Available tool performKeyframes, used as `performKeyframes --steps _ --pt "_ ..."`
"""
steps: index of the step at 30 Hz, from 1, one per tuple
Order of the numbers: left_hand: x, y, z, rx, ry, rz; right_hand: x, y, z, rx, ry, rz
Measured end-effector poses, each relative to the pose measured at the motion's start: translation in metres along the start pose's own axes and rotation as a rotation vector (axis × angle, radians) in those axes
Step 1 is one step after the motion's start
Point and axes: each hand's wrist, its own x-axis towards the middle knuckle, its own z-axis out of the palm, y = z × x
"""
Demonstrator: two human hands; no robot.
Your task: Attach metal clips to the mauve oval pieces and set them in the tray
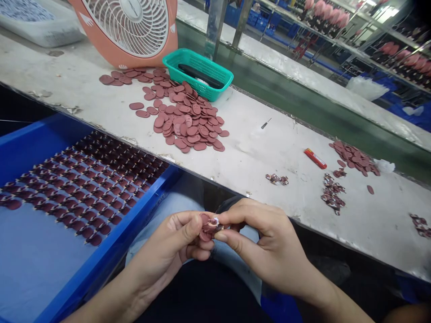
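Between left hand and right hand, pinching disc and small part with fingertips. Might drop small part through loose grip, or bend disc through hard squeezing.

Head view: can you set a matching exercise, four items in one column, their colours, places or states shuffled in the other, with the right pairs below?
1. Fan
2. Basket
3. Tray
4. Left hand and right hand

A. Blue, holding rows of dark red pieces
B. Pinching a small maroon piece
C. Orange frame, white grille
D. Green, with a black object inside

Pairs: 1-C; 2-D; 3-A; 4-B
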Motion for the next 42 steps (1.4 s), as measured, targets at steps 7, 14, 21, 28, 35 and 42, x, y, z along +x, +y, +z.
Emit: performKeyframes --steps 7,14,21,28,35,42 --pt "-0.001 0.001 0.002 0.001 -0.003 -0.015 -0.001 -0.002 -0.003 0.010 -0.044 0.026" --pt "-0.002 0.000 0.000 0.000 -0.007 -0.010 0.001 -0.004 -0.005 -0.027 -0.081 0.023" --pt "-0.002 0.001 -0.001 0.031 0.003 0.010 0.002 -0.004 -0.003 -0.050 -0.075 -0.024" --pt "-0.010 0.002 0.008 0.066 0.015 0.073 -0.001 -0.013 -0.004 -0.036 -0.047 -0.160" --pt "-0.016 0.001 0.010 0.055 -0.051 0.099 -0.008 -0.019 -0.007 -0.029 -0.087 -0.154" --pt "-0.007 -0.001 0.006 0.038 -0.062 0.073 -0.001 -0.016 -0.002 -0.047 -0.055 -0.149"
